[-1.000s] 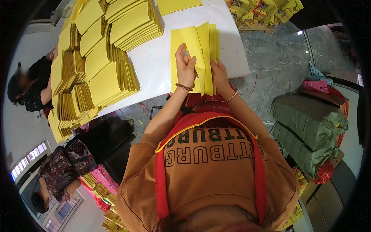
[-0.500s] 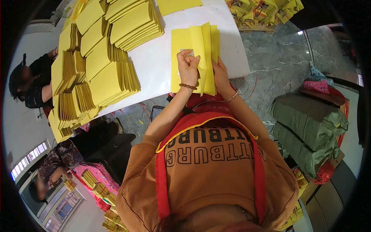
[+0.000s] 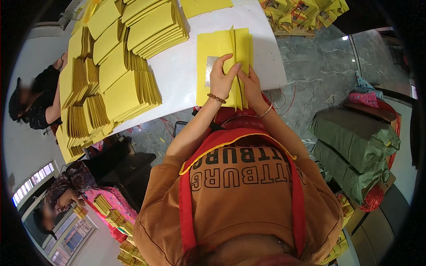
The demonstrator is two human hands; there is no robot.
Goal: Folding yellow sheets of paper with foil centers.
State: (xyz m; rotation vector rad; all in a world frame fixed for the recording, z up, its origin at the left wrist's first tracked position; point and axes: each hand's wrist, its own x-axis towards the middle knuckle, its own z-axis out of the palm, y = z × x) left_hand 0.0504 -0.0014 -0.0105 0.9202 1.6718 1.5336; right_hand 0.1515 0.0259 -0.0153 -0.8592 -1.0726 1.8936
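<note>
On the white table in front of me lies a yellow folded paper piece (image 3: 243, 42), its layers raised along a lengthwise fold. A silvery rectangular patch (image 3: 208, 71) shows on its left panel. My left hand (image 3: 220, 80) rests over that panel, index finger bent and apart from the thumb, whose tip touches the raised fold. From the right side my right hand (image 3: 251, 86) holds the piece's edge between thumb and fingers. Some of its fingers are hidden behind the paper.
Stacks of folded yellow paper (image 3: 148, 26) cover the table's left side. A flat yellow sheet (image 3: 206, 5) lies at its far edge. Right, on the floor, stand green wrapped bundles (image 3: 350, 137); yellow pieces are piled (image 3: 304, 15) beyond the table. Other people (image 3: 40, 104) sit at the left.
My left hand has moved slightly right and loosened from its curl, its thumb now at the fold. The raised layers stand closer together. The silvery patch shows more.
</note>
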